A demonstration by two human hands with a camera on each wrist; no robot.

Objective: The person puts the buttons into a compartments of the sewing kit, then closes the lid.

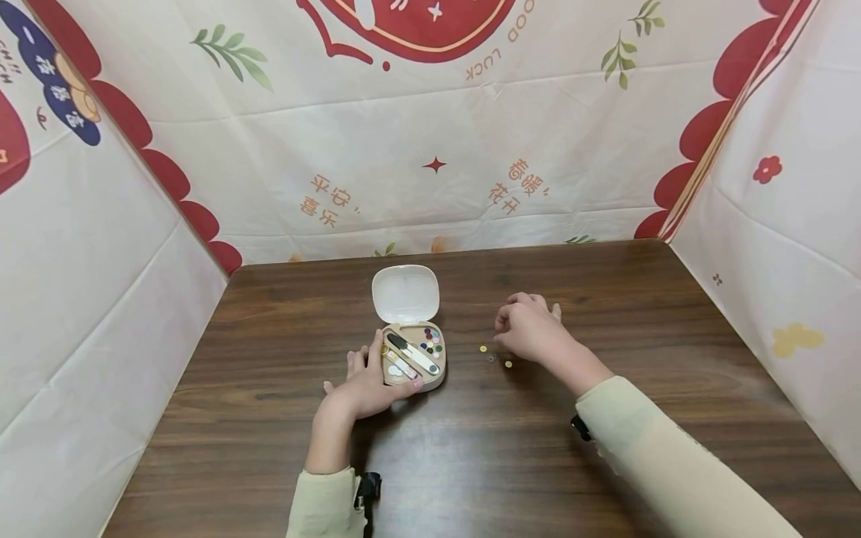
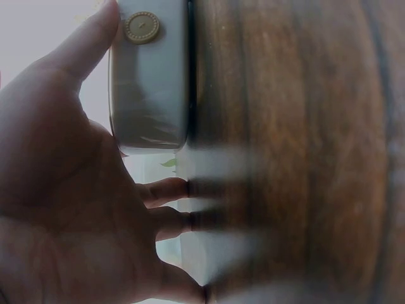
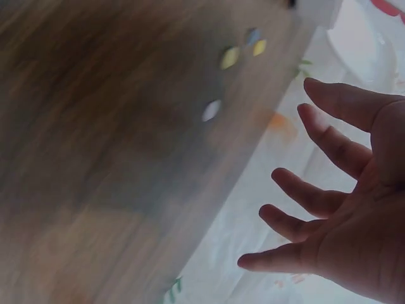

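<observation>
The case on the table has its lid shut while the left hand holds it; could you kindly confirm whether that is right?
The lid is not shut: the head view shows it open, tipped back behind the case, which the left hand does hold on the table.

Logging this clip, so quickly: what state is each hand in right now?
Left hand: holding the case between thumb and forefinger.
Right hand: open, holding nothing.
</observation>
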